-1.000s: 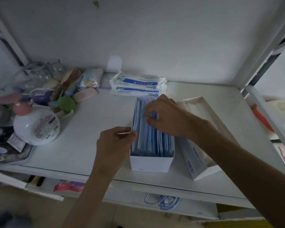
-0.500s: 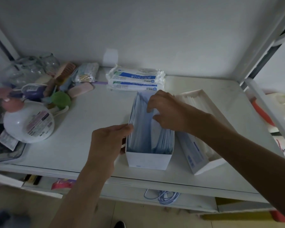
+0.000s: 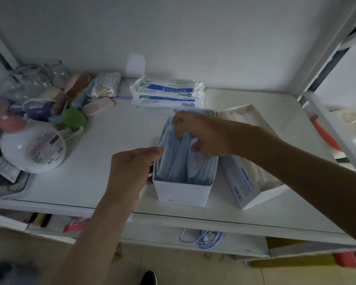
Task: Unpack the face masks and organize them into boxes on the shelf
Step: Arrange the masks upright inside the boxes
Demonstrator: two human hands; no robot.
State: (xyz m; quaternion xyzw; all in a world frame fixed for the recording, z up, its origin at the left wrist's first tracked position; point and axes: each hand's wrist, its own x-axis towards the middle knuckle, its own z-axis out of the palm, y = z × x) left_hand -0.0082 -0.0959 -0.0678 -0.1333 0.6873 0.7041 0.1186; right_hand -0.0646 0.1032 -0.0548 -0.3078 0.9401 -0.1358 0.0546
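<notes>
Head view: on the white shelf (image 3: pixel 115 140) an open box (image 3: pixel 182 192) stands packed with blue masks (image 3: pixel 173 161) on edge. The left hand (image 3: pixel 130 171) grips the box's left wall, fingers curled — the right hand (image 3: pixel 203 134) pinches several masks near the top. A second box (image 3: pixel 245 182) sits just right; sealed packs (image 3: pixel 167 95) lie behind.

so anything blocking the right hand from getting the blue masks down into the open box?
Nothing visible. The right hand already has its fingers in the blue masks inside the open box. The left hand is at the box's left wall, outside it.
</notes>
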